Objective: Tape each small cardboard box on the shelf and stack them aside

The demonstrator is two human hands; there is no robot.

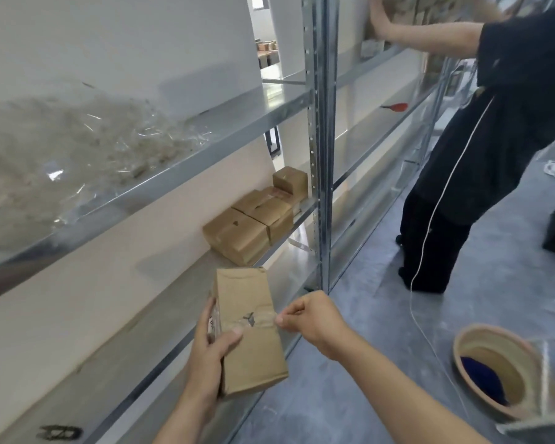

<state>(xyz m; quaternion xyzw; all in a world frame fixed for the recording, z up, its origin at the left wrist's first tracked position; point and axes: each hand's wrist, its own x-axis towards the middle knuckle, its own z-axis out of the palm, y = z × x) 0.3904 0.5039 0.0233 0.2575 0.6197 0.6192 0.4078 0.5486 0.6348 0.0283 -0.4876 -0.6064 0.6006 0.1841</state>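
Left hand (210,344) grips cardboard box (250,334); its side label is unreadable.

- Left hand (212,341): bare, no glove, ring or watch; short trimmed thumbnail.
- Right hand (311,315): bare likewise.
- Both forearms bare to the frame's bottom edge; no sleeve visible.

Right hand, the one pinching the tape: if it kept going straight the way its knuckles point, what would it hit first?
Probably the box held by the left hand; the right hand points left at its taped face, though depth is unclear.
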